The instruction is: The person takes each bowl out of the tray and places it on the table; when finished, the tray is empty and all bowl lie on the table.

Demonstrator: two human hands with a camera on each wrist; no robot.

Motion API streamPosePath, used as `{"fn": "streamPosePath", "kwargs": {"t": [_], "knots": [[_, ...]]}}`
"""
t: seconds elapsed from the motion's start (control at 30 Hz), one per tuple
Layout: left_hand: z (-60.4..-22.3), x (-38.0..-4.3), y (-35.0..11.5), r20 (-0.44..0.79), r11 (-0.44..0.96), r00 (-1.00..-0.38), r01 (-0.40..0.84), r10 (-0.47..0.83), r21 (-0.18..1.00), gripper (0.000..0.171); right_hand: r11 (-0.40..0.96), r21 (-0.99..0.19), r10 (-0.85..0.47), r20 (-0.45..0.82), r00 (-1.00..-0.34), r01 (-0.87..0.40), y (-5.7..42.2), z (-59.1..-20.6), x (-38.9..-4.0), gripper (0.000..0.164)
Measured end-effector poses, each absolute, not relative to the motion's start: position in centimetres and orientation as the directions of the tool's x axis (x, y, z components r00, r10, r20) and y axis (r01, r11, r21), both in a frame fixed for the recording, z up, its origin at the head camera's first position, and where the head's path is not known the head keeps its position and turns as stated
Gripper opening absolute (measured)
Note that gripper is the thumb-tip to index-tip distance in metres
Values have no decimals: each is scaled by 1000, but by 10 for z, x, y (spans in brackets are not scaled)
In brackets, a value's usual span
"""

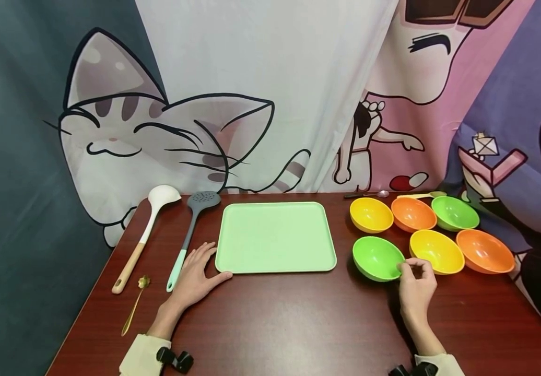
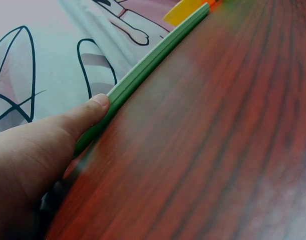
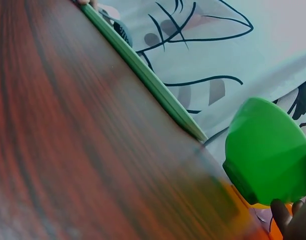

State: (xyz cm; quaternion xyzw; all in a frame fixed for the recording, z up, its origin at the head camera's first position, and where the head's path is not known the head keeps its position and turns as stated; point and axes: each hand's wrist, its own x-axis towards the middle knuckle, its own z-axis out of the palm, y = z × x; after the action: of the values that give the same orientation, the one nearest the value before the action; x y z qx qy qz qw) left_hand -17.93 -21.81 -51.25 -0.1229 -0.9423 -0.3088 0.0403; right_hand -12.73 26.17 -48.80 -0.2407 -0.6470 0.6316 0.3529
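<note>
A green bowl (image 1: 377, 258) is at the front left of the bowl group, and my right hand (image 1: 418, 287) pinches its right rim between thumb and fingers. From the right wrist view the bowl's outer side (image 3: 268, 150) shows; whether its base touches the table is hard to tell. My left hand (image 1: 195, 277) lies at the left edge of a light green tray (image 1: 275, 265), fingers spread. Its thumb touches the tray's near left corner, as the left wrist view also shows with the hand (image 2: 37, 150) against the tray's side (image 2: 142, 65).
Right of the tray stand yellow bowls (image 1: 371, 214), orange bowls (image 1: 413, 214) and another green bowl (image 1: 455, 212). Small spoons (image 1: 369, 195) lie behind them. On the left lie a white ladle (image 1: 156, 209), a grey slotted turner (image 1: 195, 214) and a gold spoon (image 1: 134, 310). A printed curtain hangs behind.
</note>
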Motion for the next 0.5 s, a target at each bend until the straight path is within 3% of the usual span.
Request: {"fn": "streamPosePath", "kwargs": {"t": [0.5], "knots": [[-511, -179, -217, 150, 780, -967, 255, 206, 572, 93, 83, -986, 794, 152, -588, -144, 265, -490, -129, 12]]}}
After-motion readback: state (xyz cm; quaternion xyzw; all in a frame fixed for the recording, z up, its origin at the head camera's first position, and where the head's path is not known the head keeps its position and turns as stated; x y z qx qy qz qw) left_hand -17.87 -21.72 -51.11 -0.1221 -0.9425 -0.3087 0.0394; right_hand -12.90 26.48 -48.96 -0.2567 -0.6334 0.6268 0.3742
